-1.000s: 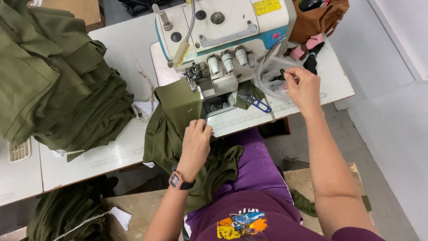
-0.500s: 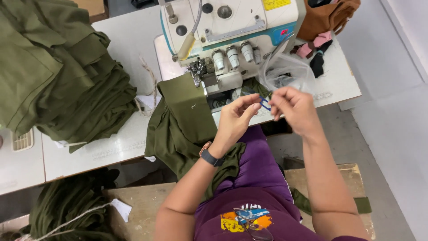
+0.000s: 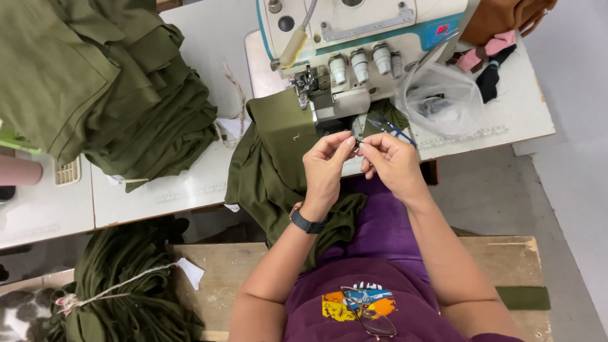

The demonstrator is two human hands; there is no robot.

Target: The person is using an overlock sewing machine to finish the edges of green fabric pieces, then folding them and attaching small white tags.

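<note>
— What is held at the centre of the frame?

— A very small dark item (image 3: 356, 144) is pinched between the fingertips of the left hand (image 3: 326, 166) and the right hand (image 3: 391, 163), which are brought together just below the sewing machine (image 3: 354, 44). What the item is cannot be told; it is mostly hidden by the fingers. Blue-handled snips (image 3: 389, 126) are seen just above the right hand, possibly hooked on it.

— What is found directly around the hands?

— An olive-green garment (image 3: 272, 158) is laid under the machine's foot at upper centre and is draped off the edge of the white table (image 3: 164, 190) onto a purple-clad lap. A dark watch (image 3: 306, 221) is worn on the left wrist.

— And farther out?

— A clear plastic bag (image 3: 443, 95) is set to the right of the machine, with pink and black pieces (image 3: 484, 63) behind it at the upper right. A tall stack of folded olive fabric (image 3: 95, 82) is piled at the upper left. A tied bundle of olive cloth (image 3: 120, 285) is placed at the lower left, beside a wooden bench (image 3: 506, 259). Glasses (image 3: 370, 313) are hung on the shirt front at the bottom.
</note>
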